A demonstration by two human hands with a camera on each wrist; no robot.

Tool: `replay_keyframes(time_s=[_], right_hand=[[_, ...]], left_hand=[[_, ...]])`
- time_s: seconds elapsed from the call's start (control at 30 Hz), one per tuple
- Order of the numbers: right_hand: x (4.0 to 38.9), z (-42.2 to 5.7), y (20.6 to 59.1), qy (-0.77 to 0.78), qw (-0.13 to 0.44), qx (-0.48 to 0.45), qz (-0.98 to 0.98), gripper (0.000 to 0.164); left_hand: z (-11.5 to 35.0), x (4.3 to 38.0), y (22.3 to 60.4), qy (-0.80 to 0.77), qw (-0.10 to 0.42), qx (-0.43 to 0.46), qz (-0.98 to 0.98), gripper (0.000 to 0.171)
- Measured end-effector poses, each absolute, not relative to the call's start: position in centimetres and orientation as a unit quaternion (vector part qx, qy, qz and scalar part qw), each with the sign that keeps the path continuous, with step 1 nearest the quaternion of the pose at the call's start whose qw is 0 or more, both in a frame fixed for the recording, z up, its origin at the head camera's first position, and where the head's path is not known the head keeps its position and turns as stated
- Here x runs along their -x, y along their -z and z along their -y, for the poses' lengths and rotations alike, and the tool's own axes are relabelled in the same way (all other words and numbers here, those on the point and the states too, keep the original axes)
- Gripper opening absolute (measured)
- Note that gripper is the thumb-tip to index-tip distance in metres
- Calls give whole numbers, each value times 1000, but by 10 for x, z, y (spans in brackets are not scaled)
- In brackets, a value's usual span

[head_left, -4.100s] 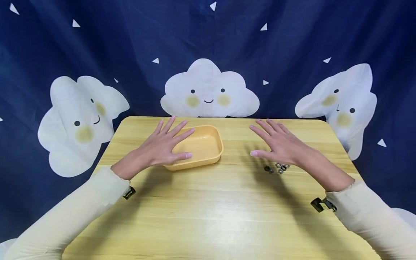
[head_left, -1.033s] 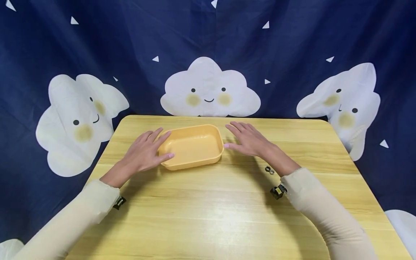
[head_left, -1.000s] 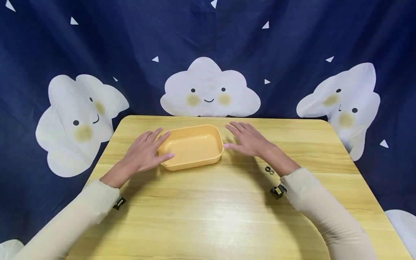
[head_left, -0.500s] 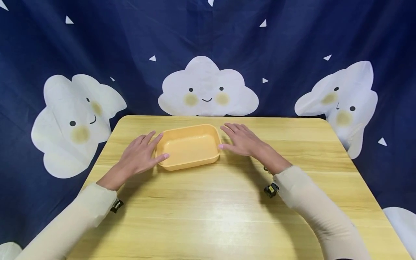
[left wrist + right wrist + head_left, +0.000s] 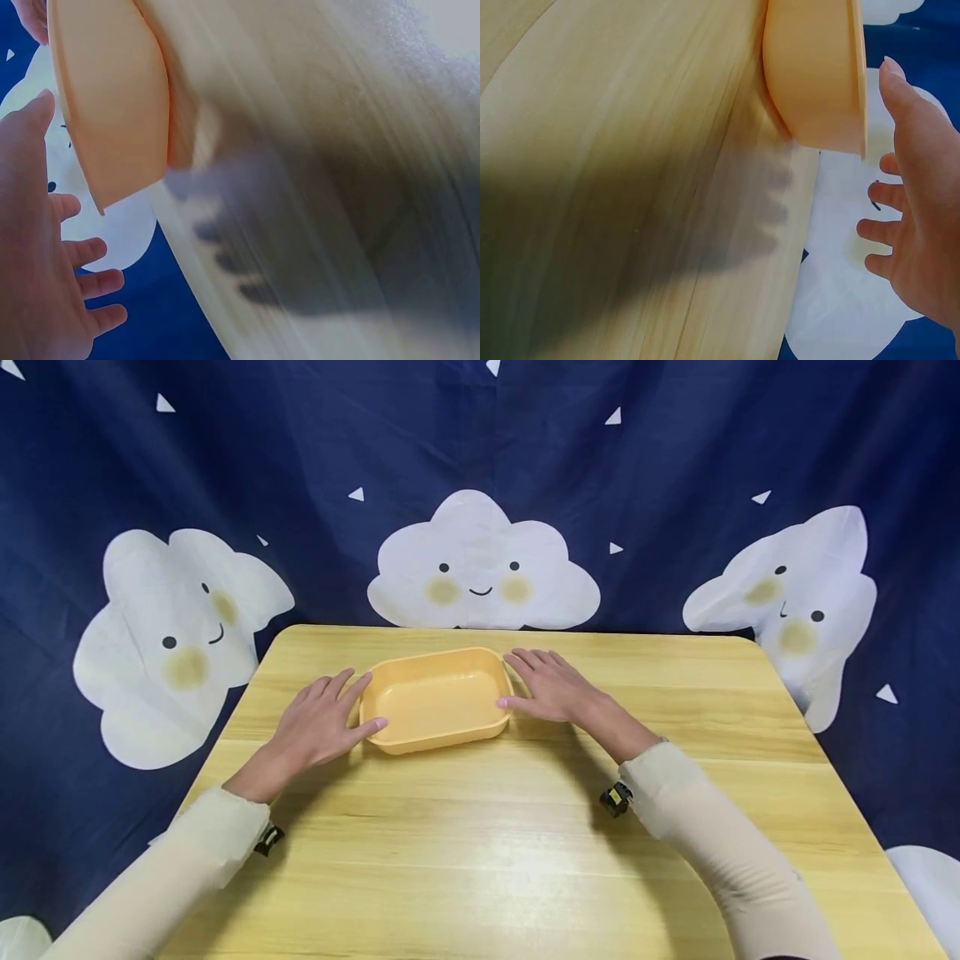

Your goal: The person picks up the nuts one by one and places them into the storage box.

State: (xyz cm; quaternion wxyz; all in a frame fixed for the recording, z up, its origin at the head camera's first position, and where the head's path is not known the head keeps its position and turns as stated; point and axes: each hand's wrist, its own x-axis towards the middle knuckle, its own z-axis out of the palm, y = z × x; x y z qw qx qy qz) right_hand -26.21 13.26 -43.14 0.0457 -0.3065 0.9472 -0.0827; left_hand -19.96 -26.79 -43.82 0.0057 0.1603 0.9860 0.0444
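A yellow rectangular plastic bin sits on the wooden table toward its far side, with nothing visible inside. My left hand hovers at its left end, thumb over the near corner and fingers spread by the rim. At the opposite end is my right hand, its thumb tip overlapping the right rim. In the left wrist view, spread fingers show below the bin's wall. The right wrist view likewise shows loosely extended fingers beside the bin.
The wooden table has rounded far corners. Behind it hangs a dark blue curtain with white smiling clouds. Small black devices sit at the left cuff and right cuff.
My right hand has come left from over several metal nuts to the bin's right end; its forearm now hides the nuts. My left hand has drawn back left from over the bin to its left end.
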Motion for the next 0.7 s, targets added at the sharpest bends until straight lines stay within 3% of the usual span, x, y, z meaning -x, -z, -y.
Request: replay_keyframes(time_s=[0.53, 0.7], right_hand=[[266, -123, 436, 91, 70, 287, -951, 95], [267, -117, 440, 73, 76, 277, -955, 89]], left_hand=[[268, 201, 446, -48, 11, -159, -986, 93], [270, 203, 446, -55, 3, -152, -987, 95]])
